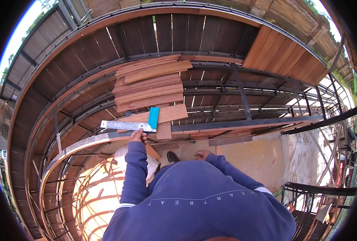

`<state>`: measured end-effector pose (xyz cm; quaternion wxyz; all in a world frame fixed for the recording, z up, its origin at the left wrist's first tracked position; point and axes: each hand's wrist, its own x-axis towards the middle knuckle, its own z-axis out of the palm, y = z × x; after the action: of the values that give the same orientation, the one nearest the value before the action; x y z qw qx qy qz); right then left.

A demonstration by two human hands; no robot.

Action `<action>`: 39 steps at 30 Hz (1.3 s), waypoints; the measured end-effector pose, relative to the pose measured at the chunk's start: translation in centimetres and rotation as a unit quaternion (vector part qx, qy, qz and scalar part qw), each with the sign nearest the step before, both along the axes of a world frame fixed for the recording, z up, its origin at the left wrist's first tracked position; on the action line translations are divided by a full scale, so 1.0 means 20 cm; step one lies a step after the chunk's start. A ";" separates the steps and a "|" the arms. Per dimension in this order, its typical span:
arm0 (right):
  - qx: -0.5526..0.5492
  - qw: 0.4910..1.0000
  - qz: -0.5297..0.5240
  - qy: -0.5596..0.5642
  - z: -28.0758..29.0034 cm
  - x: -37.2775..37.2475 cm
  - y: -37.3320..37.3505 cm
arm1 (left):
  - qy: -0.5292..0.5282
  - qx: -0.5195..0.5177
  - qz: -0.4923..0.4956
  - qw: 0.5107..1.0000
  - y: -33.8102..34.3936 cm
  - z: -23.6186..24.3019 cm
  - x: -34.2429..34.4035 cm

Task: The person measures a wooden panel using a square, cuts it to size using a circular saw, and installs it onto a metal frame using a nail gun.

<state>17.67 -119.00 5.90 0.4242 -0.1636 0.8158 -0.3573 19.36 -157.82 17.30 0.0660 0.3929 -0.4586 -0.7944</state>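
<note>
While a teal-handled metal square (133, 125) is pinched by the left hand (138, 137) over a loose wooden board (173, 112), beside stacked planks (148, 86), the right hand (202, 155) is held well apart, its grip impossible to tell.

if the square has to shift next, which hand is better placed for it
Probably the left: the left hand pinches the square near the corner by its teal handle. The right hand is lower and off to the right, apart from it.
</note>
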 end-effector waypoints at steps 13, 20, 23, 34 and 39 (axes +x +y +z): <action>0.123 0.992 -0.003 0.015 0.01 -0.14 0.06 | 0.027 -0.073 0.206 0.975 -0.60 0.04 0.39; 0.203 0.977 0.010 -0.061 -0.33 -0.19 0.18 | 0.078 -0.073 0.194 0.975 -0.82 -0.13 0.50; 0.212 0.977 -0.016 -0.012 -0.21 -0.18 0.18 | 0.109 -0.032 0.182 0.977 -0.75 -0.13 0.52; 0.194 0.978 -0.050 -0.056 -0.11 -0.07 0.33 | 0.110 -0.020 0.120 0.986 -0.38 -0.14 0.31; 0.205 0.977 -0.053 -0.019 -0.29 0.01 0.37 | -0.015 -0.102 0.061 0.993 -0.39 -0.06 0.28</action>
<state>17.92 -111.65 0.01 0.4450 -0.0228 0.8707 -0.2080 25.00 -165.66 16.20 0.1474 0.4234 -0.5129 -0.7321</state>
